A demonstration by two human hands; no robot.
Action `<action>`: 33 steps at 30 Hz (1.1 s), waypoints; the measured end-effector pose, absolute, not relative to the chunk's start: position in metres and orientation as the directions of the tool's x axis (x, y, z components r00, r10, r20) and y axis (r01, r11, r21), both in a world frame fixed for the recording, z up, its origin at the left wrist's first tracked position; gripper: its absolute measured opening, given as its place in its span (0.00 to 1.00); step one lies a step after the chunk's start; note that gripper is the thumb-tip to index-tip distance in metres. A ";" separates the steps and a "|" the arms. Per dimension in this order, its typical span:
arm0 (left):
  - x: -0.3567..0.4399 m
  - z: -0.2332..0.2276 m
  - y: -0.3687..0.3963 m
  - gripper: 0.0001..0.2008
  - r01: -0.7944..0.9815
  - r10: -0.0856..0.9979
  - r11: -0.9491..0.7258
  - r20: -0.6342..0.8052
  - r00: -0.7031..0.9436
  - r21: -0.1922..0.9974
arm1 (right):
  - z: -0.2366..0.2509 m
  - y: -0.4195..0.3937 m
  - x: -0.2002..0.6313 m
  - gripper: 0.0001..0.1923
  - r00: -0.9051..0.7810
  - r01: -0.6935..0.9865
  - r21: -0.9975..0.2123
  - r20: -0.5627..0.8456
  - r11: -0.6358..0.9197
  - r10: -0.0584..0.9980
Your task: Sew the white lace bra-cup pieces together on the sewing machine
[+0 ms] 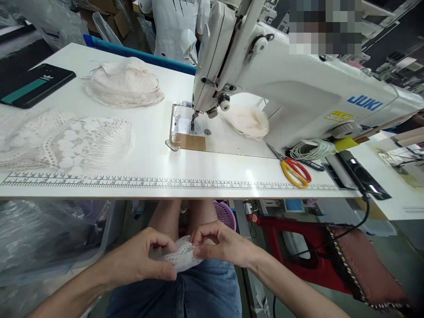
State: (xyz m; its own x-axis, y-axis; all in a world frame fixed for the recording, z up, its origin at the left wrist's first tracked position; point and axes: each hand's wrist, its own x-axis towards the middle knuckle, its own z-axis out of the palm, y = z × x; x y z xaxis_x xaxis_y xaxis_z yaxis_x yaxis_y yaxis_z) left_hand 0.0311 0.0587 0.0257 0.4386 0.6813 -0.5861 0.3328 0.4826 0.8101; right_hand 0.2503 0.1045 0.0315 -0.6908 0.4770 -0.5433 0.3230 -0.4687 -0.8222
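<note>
My left hand [142,258] and my right hand [221,245] both pinch a small white lace piece [181,257] over my lap, below the front edge of the white sewing table [149,154]. The lace is partly hidden by my fingers. A white JUKI sewing machine [298,84] stands on the table above, its needle [192,120] over the metal plate. Neither hand touches the machine.
Lace fabric [66,141] lies at the left, and a stack of pale cup-shaped pieces [124,84] behind it. Another cream piece [247,121] sits under the machine arm. Yellow and red scissors [293,170], coiled cord [311,149], a phone [31,86], a red stool [291,247].
</note>
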 end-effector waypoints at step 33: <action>0.019 0.124 0.186 0.14 0.575 0.897 0.093 -0.319 0.305 0.813 | 0.112 0.199 0.208 0.09 -0.616 0.501 -0.831 -0.146 0.242 0.774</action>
